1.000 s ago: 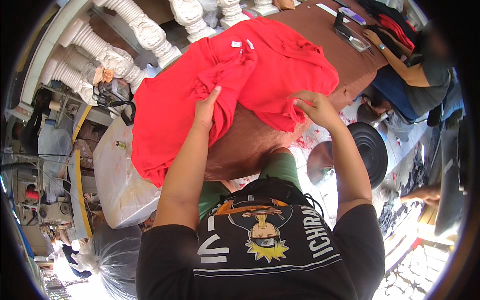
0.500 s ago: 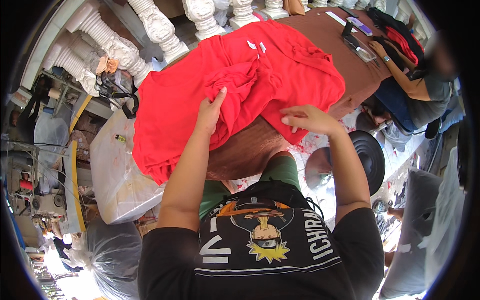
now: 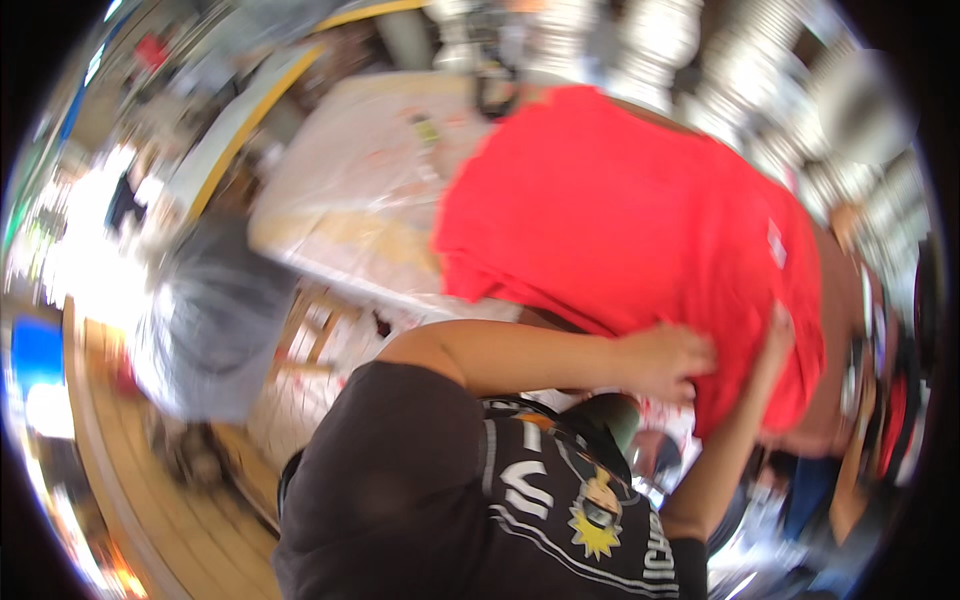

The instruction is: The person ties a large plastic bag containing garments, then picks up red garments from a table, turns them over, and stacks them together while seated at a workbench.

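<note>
A blurred workshop: the red garment (image 3: pixel 620 220) drapes a brown table (image 3: pixel 838 300), stretching up-left from both hands; left hand (image 3: pixel 665 360) presses its hem, right hand (image 3: pixel 778 335) lies flat alongside.

— Where can your hands pass here?

— Hardly anywhere near the desk (image 3: pixel 840 300). The red cloth (image 3: pixel 620 220) covers nearly all of its top, and your left hand (image 3: pixel 665 360) and right hand (image 3: pixel 778 335) already press on its near edge, close together.

— And to your left?

— A pale plastic-wrapped bundle (image 3: pixel 350 190) sits right beside the cloth, a grey bag (image 3: pixel 215 320) below it. White balusters (image 3: pixel 640 60) close off the far side, blurred.
</note>
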### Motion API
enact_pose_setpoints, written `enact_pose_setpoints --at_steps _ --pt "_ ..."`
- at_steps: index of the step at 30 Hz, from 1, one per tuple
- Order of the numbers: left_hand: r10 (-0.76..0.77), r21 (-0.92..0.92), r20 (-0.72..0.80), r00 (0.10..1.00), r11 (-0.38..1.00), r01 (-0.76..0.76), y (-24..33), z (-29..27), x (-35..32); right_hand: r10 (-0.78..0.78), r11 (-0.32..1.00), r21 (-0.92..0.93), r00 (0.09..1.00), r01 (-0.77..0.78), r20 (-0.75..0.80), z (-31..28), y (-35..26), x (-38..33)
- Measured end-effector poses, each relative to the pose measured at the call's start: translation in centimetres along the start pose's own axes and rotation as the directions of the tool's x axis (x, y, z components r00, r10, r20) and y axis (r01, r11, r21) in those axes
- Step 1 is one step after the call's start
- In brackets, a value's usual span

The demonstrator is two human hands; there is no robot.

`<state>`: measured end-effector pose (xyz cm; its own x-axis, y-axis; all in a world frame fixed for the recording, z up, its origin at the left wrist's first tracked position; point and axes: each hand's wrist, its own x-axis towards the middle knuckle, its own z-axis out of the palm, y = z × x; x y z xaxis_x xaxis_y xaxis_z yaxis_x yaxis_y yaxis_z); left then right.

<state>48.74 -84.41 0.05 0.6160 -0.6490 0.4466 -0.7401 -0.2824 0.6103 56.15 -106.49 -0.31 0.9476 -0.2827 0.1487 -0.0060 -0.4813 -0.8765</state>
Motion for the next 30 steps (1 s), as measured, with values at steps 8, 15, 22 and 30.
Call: enact_pose_setpoints --at_steps 8,15,22,30 --pt "-0.464 -0.351 -0.035 0.885 0.835 0.424 1.6 -9.0 -7.3 -0.48 0.712 -0.405 0.819 0.574 0.315 1.6 -7.7 8.3" --pt "-0.713 -0.196 -0.333 0.617 0.692 0.694 1.4 -11.9 -8.0 -0.145 0.579 -0.043 0.155 0.814 0.977 10.5 -10.3 3.7" --pt "-0.889 -0.227 -0.446 0.108 0.229 0.947 5.2 -7.8 -12.1 -0.108 0.463 -0.076 0.141 0.883 0.984 11.8 -6.8 1.8" --pt "-0.628 -0.106 -0.556 -0.545 -0.596 0.796 12.3 -8.5 -21.8 -0.15 0.472 -0.081 0.171 0.878 0.974 12.3 -6.4 1.2"
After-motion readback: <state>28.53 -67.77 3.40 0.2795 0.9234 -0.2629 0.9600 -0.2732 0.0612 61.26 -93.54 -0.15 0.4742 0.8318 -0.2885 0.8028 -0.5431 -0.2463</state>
